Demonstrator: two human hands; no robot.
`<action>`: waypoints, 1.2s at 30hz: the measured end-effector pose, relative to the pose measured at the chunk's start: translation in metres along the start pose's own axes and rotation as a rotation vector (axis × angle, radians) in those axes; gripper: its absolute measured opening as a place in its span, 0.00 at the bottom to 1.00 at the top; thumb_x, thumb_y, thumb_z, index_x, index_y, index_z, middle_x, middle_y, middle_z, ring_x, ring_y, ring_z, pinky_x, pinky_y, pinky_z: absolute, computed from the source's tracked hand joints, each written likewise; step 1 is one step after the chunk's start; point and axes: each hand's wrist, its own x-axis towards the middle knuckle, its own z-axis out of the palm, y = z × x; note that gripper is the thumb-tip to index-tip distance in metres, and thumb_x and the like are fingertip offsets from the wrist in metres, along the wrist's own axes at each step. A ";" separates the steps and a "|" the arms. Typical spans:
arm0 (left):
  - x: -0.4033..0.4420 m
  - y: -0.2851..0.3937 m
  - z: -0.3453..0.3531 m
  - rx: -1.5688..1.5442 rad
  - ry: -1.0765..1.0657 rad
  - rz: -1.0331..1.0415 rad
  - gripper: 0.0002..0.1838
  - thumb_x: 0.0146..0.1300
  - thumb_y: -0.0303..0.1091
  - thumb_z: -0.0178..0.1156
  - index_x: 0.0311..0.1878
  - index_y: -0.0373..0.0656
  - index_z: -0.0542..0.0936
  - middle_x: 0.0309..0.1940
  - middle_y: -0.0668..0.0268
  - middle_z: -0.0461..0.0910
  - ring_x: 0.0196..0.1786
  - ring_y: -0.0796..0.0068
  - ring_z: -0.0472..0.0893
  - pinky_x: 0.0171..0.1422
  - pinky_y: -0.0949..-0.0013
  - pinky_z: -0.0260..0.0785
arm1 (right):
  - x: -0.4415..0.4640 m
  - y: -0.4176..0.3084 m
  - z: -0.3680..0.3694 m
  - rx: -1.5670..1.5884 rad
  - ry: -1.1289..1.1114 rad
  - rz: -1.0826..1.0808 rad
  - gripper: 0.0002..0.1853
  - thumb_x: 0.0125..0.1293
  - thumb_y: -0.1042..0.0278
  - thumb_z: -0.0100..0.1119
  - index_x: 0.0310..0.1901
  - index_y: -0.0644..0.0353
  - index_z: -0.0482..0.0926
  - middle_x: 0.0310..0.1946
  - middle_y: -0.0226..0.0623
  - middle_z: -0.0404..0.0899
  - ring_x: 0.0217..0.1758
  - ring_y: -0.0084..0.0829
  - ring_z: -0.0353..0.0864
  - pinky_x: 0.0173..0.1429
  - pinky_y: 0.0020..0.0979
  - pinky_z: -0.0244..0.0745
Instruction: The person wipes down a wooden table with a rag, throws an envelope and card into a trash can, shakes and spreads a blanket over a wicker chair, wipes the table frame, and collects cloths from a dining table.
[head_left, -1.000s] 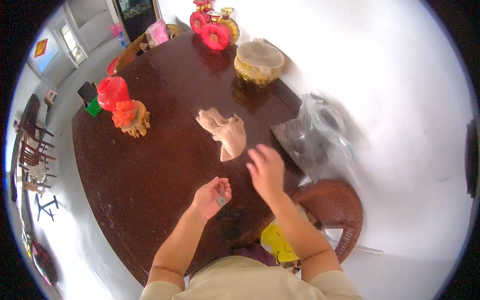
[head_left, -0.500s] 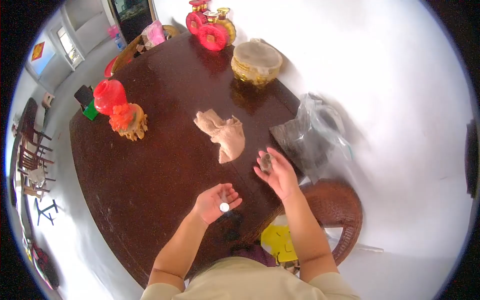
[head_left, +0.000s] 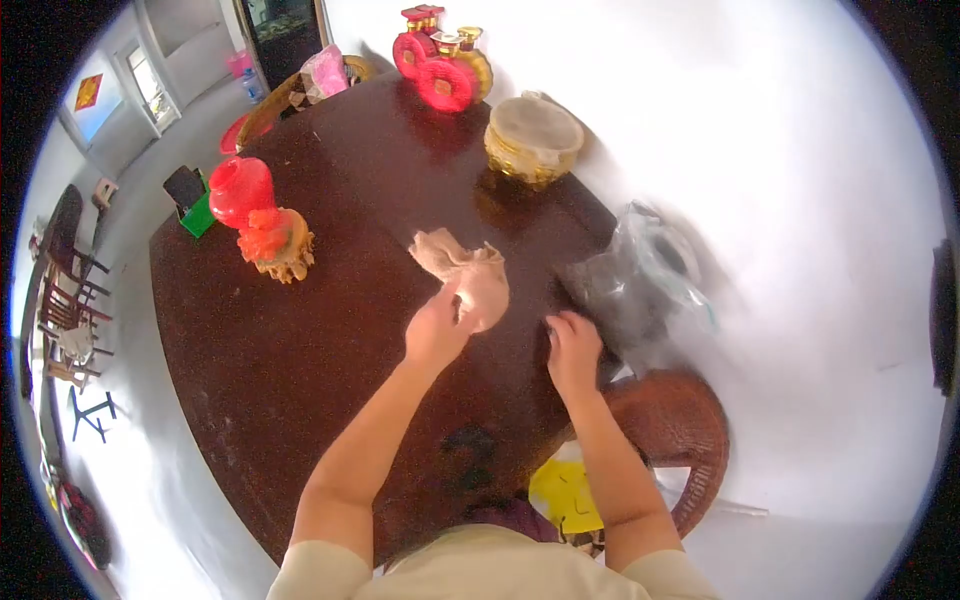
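Observation:
The pinkish-beige cloth [head_left: 480, 285] lies crumpled on the dark brown table [head_left: 300, 370]. At its lower edge is my left hand [head_left: 437, 328], with curled fingers against or just over the cloth; a small bright patch shows by the fingertips, too unclear to name. Right of the cloth, my right hand [head_left: 575, 352] is low over the table, back up, with bent fingers. A small dark bit shows at its fingertips, and what it holds is mostly hidden.
A clear plastic bag [head_left: 645, 280] lies at the table's right edge, above a brown chair [head_left: 690, 430]. Toward the back stand a gold drum-like container [head_left: 535, 135] and red bottles [head_left: 445, 85]. A red vase [head_left: 242, 192] on a carved base is at the left.
My left hand has moved up to the cloth; the round pale piece in its palm no longer shows clearly. My right hand has turned palm down and moved slightly right, hiding its small grey-brown object.

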 end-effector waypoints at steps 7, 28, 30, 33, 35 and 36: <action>0.038 0.005 0.000 0.556 -0.443 0.092 0.24 0.53 0.56 0.57 0.45 0.47 0.77 0.37 0.59 0.81 0.42 0.61 0.81 0.42 0.61 0.74 | 0.020 -0.048 -0.013 -0.135 -0.027 -0.030 0.20 0.55 0.66 0.60 0.51 0.52 0.72 0.55 0.39 0.67 0.60 0.44 0.62 0.60 0.49 0.56; -0.389 -0.135 -0.139 0.242 0.056 -0.503 0.16 0.45 0.51 0.62 0.28 0.49 0.77 0.23 0.62 0.78 0.29 0.58 0.79 0.33 0.59 0.71 | -0.160 -0.264 0.028 0.510 -0.258 -0.398 0.26 0.53 0.80 0.58 0.56 0.59 0.69 0.53 0.43 0.70 0.55 0.44 0.69 0.57 0.38 0.68; -0.397 -0.143 -0.139 0.251 0.103 -0.445 0.17 0.46 0.52 0.61 0.28 0.49 0.76 0.23 0.61 0.78 0.30 0.56 0.79 0.33 0.58 0.70 | -0.175 -0.284 0.028 0.691 -0.237 -0.350 0.25 0.55 0.77 0.59 0.56 0.60 0.69 0.52 0.43 0.71 0.53 0.44 0.71 0.56 0.36 0.69; -0.396 -0.149 -0.152 0.260 0.110 -0.395 0.18 0.46 0.53 0.62 0.32 0.50 0.77 0.24 0.59 0.79 0.30 0.55 0.79 0.34 0.58 0.70 | -0.189 -0.311 0.023 0.910 -0.249 -0.241 0.23 0.58 0.74 0.59 0.55 0.62 0.69 0.49 0.44 0.73 0.49 0.42 0.75 0.53 0.34 0.71; -0.396 -0.161 -0.163 0.258 0.136 -0.359 0.19 0.45 0.52 0.64 0.36 0.51 0.80 0.25 0.58 0.79 0.30 0.56 0.80 0.33 0.59 0.71 | -0.201 -0.326 0.019 0.998 -0.310 -0.129 0.21 0.60 0.72 0.59 0.55 0.62 0.69 0.48 0.45 0.74 0.46 0.39 0.77 0.51 0.33 0.72; -0.394 -0.174 -0.168 0.258 0.149 -0.366 0.19 0.45 0.52 0.65 0.38 0.52 0.80 0.25 0.60 0.80 0.31 0.57 0.80 0.35 0.59 0.71 | -0.204 -0.335 0.016 1.054 -0.347 -0.081 0.20 0.60 0.71 0.58 0.55 0.63 0.69 0.47 0.45 0.75 0.46 0.38 0.77 0.50 0.32 0.72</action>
